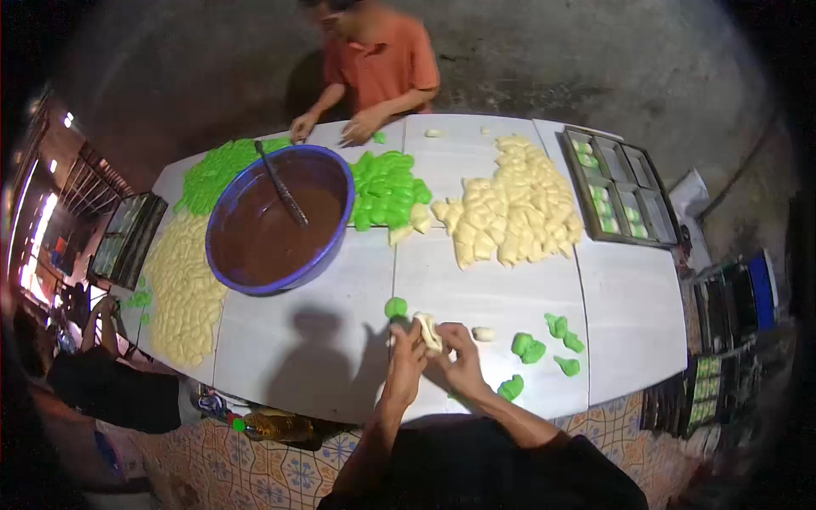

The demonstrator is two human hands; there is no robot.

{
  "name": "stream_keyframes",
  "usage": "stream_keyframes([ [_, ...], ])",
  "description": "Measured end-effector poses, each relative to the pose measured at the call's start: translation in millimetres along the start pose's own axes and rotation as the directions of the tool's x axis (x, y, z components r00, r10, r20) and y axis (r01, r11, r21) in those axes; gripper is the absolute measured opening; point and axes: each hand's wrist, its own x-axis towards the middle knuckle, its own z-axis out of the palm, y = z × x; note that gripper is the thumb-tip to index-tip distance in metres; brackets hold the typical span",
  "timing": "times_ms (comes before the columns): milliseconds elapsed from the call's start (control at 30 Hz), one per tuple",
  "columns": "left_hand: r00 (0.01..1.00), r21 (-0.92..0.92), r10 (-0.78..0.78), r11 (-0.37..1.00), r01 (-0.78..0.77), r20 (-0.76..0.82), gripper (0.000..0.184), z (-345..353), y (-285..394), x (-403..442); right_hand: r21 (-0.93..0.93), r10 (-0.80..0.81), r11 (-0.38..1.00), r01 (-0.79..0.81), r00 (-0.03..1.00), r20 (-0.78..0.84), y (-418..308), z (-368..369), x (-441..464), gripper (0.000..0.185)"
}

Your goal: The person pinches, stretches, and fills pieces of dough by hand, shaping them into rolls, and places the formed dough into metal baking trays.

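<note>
A flattened piece of cream-coloured dough (427, 332) is held up between my two hands over the front of the white table. My left hand (408, 359) pinches its left side. On the other side, the fingers of my right hand (461, 361) are closed at its edge. Just beyond my left hand lies a round green dough piece (396, 308). A small cream dough roll (483, 334) rests right of my right hand. Farther right are several green dough pieces (529, 348), and another green piece (511, 388) sits near the table's front edge.
A purple basin (344, 228) of brown filling with a spoon-like utensil (283, 185) stands left of centre. Around it are green dough (387, 189) and cream dough (514, 204). A compartment tray (610, 187) lies at right. Co-workers stand opposite (382, 64) and at left (115, 382).
</note>
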Motion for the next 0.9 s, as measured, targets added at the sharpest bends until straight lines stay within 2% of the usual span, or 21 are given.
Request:
stream_keyframes([
  [33, 0.999, 0.183, 0.034, 0.982, -0.041, 0.041, 0.071, -3, -7, -4, -0.111, -0.103, 0.988, 0.109, 0.993, 0.058, 0, -8, -6, 0.036],
  [100, 0.985, 0.517, 0.089, 0.842, -0.154, 0.15, 0.055, -15, -17, -6, -0.307, -0.283, 0.891, 0.335, 0.938, 0.202, 0, -26, -11, 0.04],
  [133, 0.96, 0.58, 0.186, 0.767, -0.274, 0.209, 0.043, -19, -21, -9, -0.245, -0.299, 0.906, 0.346, 0.931, 0.208, -3, -33, -13, 0.044],
  [167, 0.957, 0.567, 0.193, 0.773, -0.283, 0.215, 0.038, -17, -24, -12, -0.071, -0.221, 0.968, 0.239, 0.955, 0.198, -6, -40, -14, 0.042],
  [233, 0.954, 0.538, 0.21, 0.79, -0.294, 0.212, 0.029, -12, -31, -18, 0.298, -0.066, 0.952, 0.063, 0.998, -0.001, -5, -41, -14, 0.039],
  [267, 0.952, 0.522, 0.222, 0.798, -0.301, 0.209, 0.025, -9, -35, -19, 0.373, -0.04, 0.927, 0.03, 0.999, 0.02, -3, -47, -14, 0.038],
  [333, 0.927, 0.372, 0.277, 0.857, -0.357, 0.253, 0.022, -3, -42, -21, 0.513, 0.004, 0.857, -0.043, 0.997, 0.077, 1, -58, -14, 0.035],
  [367, 0.913, 0.293, 0.307, 0.877, -0.382, 0.269, 0.021, -1, -45, -22, 0.376, -0.045, 0.926, 0.008, 0.995, 0.088, -5, -60, -14, 0.034],
  [433, 0.955, 0.389, 0.201, 0.879, -0.274, 0.218, 0.016, -3, -49, -21, 0.086, -0.132, 0.989, 0.122, 0.983, 0.131, -33, -64, -20, 0.032],
  [500, 0.989, 0.425, 0.066, 0.897, -0.118, 0.136, 0.014, -1, -53, -17, -0.018, -0.109, 0.993, 0.114, 0.976, 0.188, -44, -69, -25, 0.027],
  [533, 0.997, 0.35, -0.009, 0.937, -0.016, 0.071, 0.011, 1, -54, -19, -0.043, -0.091, 0.994, 0.103, 0.971, 0.22, -33, -72, -28, 0.026],
  [567, 0.997, 0.308, 0.059, 0.949, -0.071, 0.049, 0.01, 7, -56, -20, -0.069, -0.071, 0.993, 0.091, 0.966, 0.249, -26, -75, -28, 0.025],
  [633, 0.982, 0.227, 0.187, 0.957, -0.18, -0.01, 0.008, 19, -68, -23, 0.033, 0.058, 0.997, -0.067, 0.974, 0.218, -21, -80, -28, 0.029],
  [667, 0.982, 0.339, 0.19, 0.924, -0.178, -0.001, 0.015, 28, -64, -24, 0.108, 0.123, 0.984, -0.145, 0.974, 0.188, -23, -80, -26, 0.029],
  [700, 0.964, 0.409, 0.256, 0.874, -0.262, 0.072, 0.016, 23, -72, -18, 0.184, 0.188, 0.959, -0.217, 0.969, 0.163, -23, -81, -24, 0.029],
  [733, 0.938, 0.468, 0.314, 0.813, -0.346, 0.149, 0.018, 10, -85, -7, 0.172, 0.221, 0.95, -0.26, 0.951, 0.218, -7, -83, -25, 0.042],
  [767, 0.903, 0.517, 0.364, 0.74, -0.43, 0.228, 0.02, 6, -87, -2, 0.227, 0.231, 0.928, -0.295, 0.935, 0.27, 3, -84, -21, 0.045],
  [800, 0.938, 0.588, 0.202, 0.736, -0.335, 0.282, 0.032, -1, -84, 2, 0.279, 0.235, 0.902, -0.329, 0.917, 0.321, 11, -85, -16, 0.049],
  [833, 0.91, 0.474, 0.24, 0.792, -0.385, 0.338, 0.036, -1, -87, 3, 0.329, 0.235, 0.871, -0.364, 0.899, 0.37, 16, -88, -12, 0.053],
  [867, 0.878, 0.351, 0.284, 0.835, -0.424, 0.386, 0.041, 13, -77, -5, 0.298, 0.425, 0.611, -0.733, 0.621, 0.658, 12, -102, -3, 0.057],
  [900, 0.841, 0.224, 0.332, 0.862, -0.455, 0.428, 0.046, 22, -71, -7, 0.368, 0.315, 0.43, -0.824, 0.519, 0.794, 19, -107, -3, 0.057],
])
